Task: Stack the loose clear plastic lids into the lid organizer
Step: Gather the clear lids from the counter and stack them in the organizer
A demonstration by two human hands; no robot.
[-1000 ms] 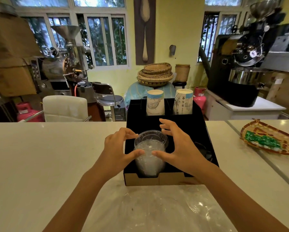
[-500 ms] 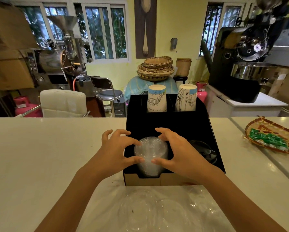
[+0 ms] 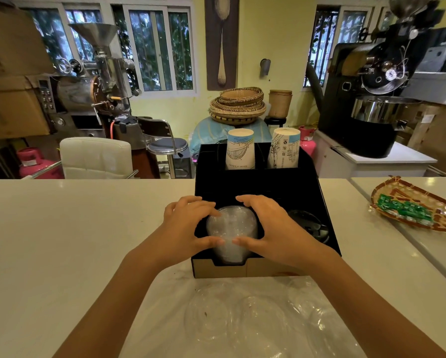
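Note:
A black lid organizer [image 3: 281, 187] stands on the white counter in front of me. In its front left slot sits a stack of clear plastic lids [image 3: 231, 228]. My left hand [image 3: 188, 223] cups the stack's left side and my right hand [image 3: 271, 226] cups its right side, thumbs touching the front of the stack and fingers over its top. Several loose clear lids [image 3: 245, 321] lie on a clear plastic sheet on the counter just in front of the organizer. The front right slot holds dark lids [image 3: 309, 223].
Two stacks of upturned paper cups [image 3: 240, 149] [image 3: 283, 148] stand in the organizer's back slots. A woven tray with green packets [image 3: 407, 205] lies on the counter at the right. Beyond the counter are a white chair [image 3: 95, 157], a stool and coffee roasting machines.
The stack of clear lids has gone down into the slot, from standing above the organizer's rim to sitting low in it. Both hands followed it down and stayed around it.

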